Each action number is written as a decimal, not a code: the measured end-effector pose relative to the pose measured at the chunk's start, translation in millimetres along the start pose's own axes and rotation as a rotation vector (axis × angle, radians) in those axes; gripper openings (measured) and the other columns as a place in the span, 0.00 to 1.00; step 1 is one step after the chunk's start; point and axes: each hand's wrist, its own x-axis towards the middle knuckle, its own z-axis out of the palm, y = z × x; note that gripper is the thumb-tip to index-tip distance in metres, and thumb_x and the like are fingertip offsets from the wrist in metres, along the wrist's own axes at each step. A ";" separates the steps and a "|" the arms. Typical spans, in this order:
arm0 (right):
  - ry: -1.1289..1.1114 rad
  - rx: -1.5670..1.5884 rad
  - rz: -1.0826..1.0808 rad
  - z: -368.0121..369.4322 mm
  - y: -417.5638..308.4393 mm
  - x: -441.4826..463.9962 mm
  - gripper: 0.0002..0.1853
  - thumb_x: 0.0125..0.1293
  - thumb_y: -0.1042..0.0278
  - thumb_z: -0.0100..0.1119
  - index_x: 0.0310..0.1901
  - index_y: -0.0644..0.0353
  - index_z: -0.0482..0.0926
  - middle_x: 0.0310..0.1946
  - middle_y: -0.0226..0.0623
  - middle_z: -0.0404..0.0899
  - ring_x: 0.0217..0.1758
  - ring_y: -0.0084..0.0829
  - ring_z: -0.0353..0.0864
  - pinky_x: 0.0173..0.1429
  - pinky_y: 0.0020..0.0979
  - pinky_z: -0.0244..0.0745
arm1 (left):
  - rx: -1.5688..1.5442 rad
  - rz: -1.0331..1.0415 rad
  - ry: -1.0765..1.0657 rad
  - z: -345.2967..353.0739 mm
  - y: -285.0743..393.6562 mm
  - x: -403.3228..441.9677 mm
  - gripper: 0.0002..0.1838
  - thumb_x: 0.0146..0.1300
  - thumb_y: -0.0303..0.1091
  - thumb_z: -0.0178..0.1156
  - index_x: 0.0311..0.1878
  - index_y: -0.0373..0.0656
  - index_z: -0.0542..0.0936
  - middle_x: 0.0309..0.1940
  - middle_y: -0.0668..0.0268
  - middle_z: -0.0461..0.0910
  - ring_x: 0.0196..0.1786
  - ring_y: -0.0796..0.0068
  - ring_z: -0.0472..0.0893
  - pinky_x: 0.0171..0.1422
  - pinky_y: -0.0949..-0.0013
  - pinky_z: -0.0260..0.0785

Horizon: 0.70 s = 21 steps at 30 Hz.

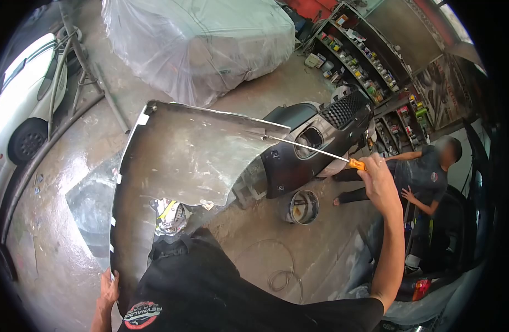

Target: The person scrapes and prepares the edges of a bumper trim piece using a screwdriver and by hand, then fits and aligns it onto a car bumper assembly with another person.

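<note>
A large curved grey car panel (182, 149) with a dark edge and white tabs is held up in front of my body. My left hand (107, 289) grips its lower left edge. At the right, my right hand (380, 185) is closed around the orange handle of a long screwdriver (315, 150). The screwdriver's thin shaft runs leftward, and its tip is at the panel's upper right part, near a small hole or tab. Whether the tip touches the panel is hard to tell.
A dark bumper (299, 160) and a metal bucket (304, 207) stand beyond the panel. A plastic-covered car (210, 44) is at the top, a white car (27, 105) at the left. Shelves (354, 55) hold cans. Another person (423, 174) sits at the right. A hose (285, 276) lies on the floor.
</note>
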 end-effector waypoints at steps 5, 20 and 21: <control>0.020 -0.149 0.048 -3.2 -6.1 7.8 0.12 0.60 0.70 0.64 0.41 0.62 0.71 0.37 0.43 0.72 0.45 0.46 0.76 0.47 0.45 0.69 | -0.012 -0.020 -0.036 -10.1 23.0 11.6 0.24 0.74 0.49 0.45 0.45 0.33 0.77 0.26 0.54 0.77 0.30 0.64 0.72 0.37 0.57 0.64; -0.017 0.013 0.055 1.4 0.0 4.3 0.14 0.61 0.71 0.64 0.46 0.64 0.73 0.38 0.46 0.71 0.41 0.51 0.74 0.44 0.40 0.70 | -0.040 -0.097 -0.059 -6.0 14.1 8.8 0.28 0.74 0.54 0.46 0.45 0.32 0.77 0.25 0.56 0.76 0.29 0.69 0.69 0.36 0.60 0.63; -0.002 -0.046 0.073 3.1 0.5 5.3 0.14 0.60 0.71 0.64 0.46 0.64 0.73 0.38 0.46 0.71 0.40 0.51 0.74 0.44 0.40 0.70 | -0.052 -0.154 -0.087 -8.1 17.0 10.7 0.28 0.74 0.54 0.46 0.46 0.32 0.77 0.25 0.56 0.76 0.29 0.69 0.70 0.36 0.60 0.63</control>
